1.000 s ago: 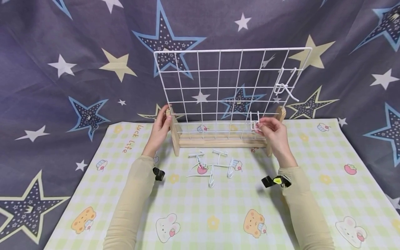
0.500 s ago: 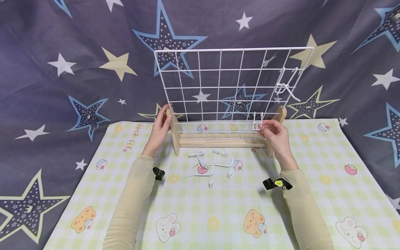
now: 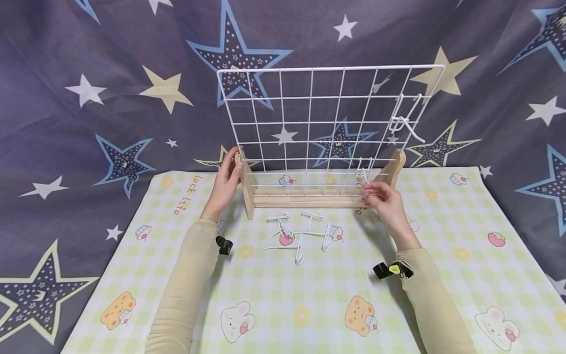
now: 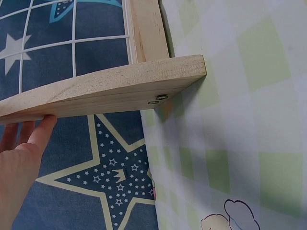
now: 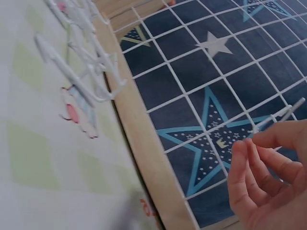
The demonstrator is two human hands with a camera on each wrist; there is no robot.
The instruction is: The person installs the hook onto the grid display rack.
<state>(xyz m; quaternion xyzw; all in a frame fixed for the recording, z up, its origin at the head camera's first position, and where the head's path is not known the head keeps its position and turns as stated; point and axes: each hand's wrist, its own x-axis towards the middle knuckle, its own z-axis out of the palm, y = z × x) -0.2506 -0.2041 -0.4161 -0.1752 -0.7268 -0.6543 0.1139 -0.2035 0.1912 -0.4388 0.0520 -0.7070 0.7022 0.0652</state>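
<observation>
A white wire grid panel (image 3: pixel 295 122) stands upright in a wooden stand (image 3: pixel 309 202). My left hand (image 3: pixel 224 184) holds the stand's left upright (image 4: pixel 120 86), fingers at its outer face and rear edge. Low on the right of the grid hangs a white wire hook (image 3: pixel 363 172), its prong pointing down toward me. My right hand (image 3: pixel 385 204) is just below this hook, thumb and fingertips drawn together beside the prong. In the right wrist view, part of the hook (image 5: pixel 290 109) passes behind a finger; I cannot tell whether the fingertips still pinch it.
Another white hook (image 3: pixel 400 124) hangs at the grid's upper right. Several loose white hooks (image 3: pixel 299 248) lie in a pile on the checked tablecloth (image 3: pixel 274 285), in front of the stand. Behind everything hangs a dark curtain (image 3: pixel 146 44) with stars.
My right hand has slid down from the hook's frame to below it, and the hook stays on the grid slightly right of where it was. The left hand keeps its hold.
</observation>
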